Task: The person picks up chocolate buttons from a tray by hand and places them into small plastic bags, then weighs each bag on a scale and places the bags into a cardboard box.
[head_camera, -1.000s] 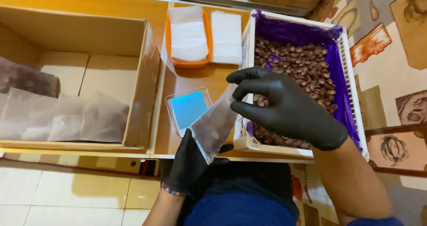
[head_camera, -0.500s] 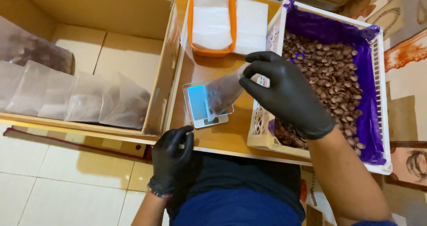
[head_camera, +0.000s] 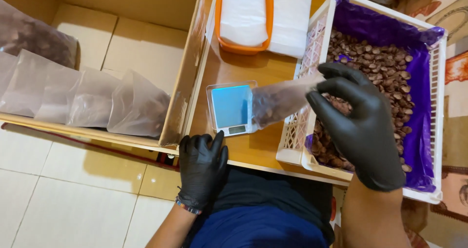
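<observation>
My right hand [head_camera: 360, 126], in a black glove, pinches the top of a clear plastic bag [head_camera: 278, 101] partly filled with brown nuts. The bag lies tilted, its bottom end resting at the right edge of a small digital scale [head_camera: 230, 107] with a blue platform. My left hand [head_camera: 201, 166], also in a black glove, rests flat with fingers apart on the front edge of the wooden table [head_camera: 253, 148], just below the scale, holding nothing.
A white crate [head_camera: 312, 48] lined with purple plastic holds many brown nuts [head_camera: 385, 62]. An orange tray [head_camera: 243, 19] with white sheets sits at the back. A cardboard box [head_camera: 187, 82] at left holds several filled clear bags [head_camera: 97, 101]. Tiled floor lies below.
The left hand let go of the bag and moved down to the table's front edge. The right hand lowered the bag onto the scale's right edge.
</observation>
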